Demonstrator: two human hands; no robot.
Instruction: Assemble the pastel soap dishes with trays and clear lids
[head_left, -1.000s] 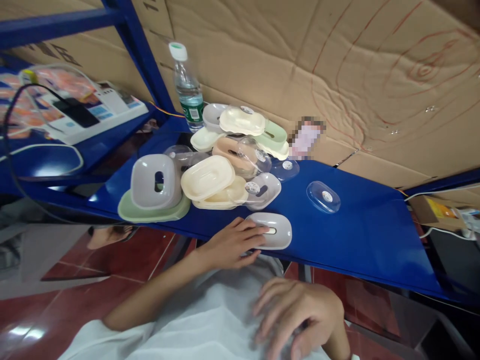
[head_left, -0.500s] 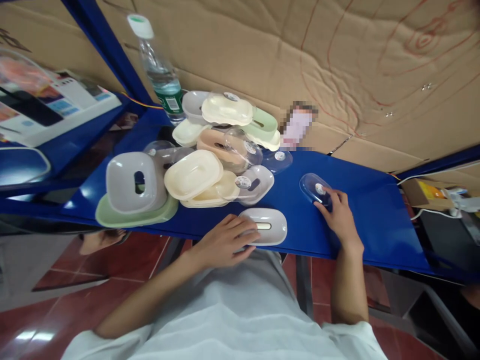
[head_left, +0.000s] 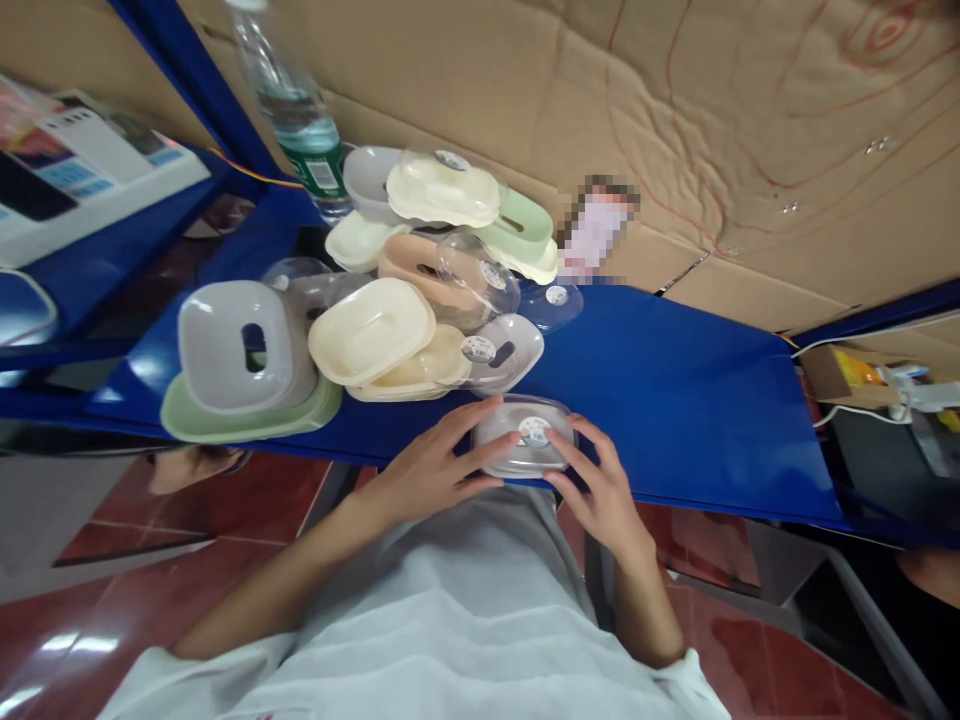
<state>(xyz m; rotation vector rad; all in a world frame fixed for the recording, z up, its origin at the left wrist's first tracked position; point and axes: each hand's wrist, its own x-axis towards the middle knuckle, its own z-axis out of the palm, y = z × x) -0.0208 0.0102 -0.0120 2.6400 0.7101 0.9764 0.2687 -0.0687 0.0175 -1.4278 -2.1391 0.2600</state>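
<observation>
At the table's front edge, a clear plastic lid (head_left: pixel 517 462) with a round white label lies over a grey oval dish (head_left: pixel 491 430). My left hand (head_left: pixel 442 455) grips the left side of the lidded dish, its fingers reaching over the lid. From the right, my right hand (head_left: pixel 600 475) holds the lid's edge, fingertips touching the label and rim. The slot in the dish's middle is hidden under the label and fingers. Just behind lies another grey dish (head_left: pixel 525 345) with a slot, beside stacked cream dishes (head_left: pixel 371 330).
A grey box with an opening (head_left: pixel 217 340) rests on a green tray (head_left: pixel 176 410) at the left. Behind are a peach dish (head_left: pixel 401 265), more cream and green dishes, clear lids (head_left: pixel 553 308) and a water bottle (head_left: pixel 300 130). Cardboard (head_left: pixel 450 60) stands along the back.
My right hand has brought the clear lid leftward from the table onto the grey dish. My left hand stays at the dish, its fingers now over the lid. The view has shifted slightly.
</observation>
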